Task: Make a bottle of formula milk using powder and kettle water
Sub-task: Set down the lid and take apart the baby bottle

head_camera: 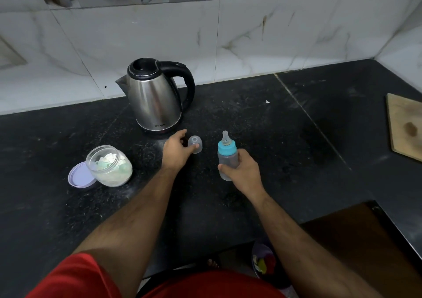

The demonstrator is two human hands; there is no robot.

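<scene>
A small baby bottle (pixel 226 158) with a blue collar and a clear teat stands upright on the black counter (pixel 262 124); my right hand (pixel 243 172) grips its lower body. My left hand (pixel 174 149) pinches the bottle's clear dome cap (pixel 194 143) with thumb and fingers, just above or on the counter left of the bottle. Behind the cap stands a steel electric kettle (pixel 154 99) with a black handle and its lid down. At the left an open clear jar of white powder (pixel 109 166) holds a green scoop, with its lilac lid (pixel 80 176) lying beside it.
A wooden chopping board (pixel 405 126) lies at the right edge of the counter. A marble-tiled wall runs behind the kettle. The counter's front edge drops to the floor, where a bowl with coloured items (pixel 265 262) sits.
</scene>
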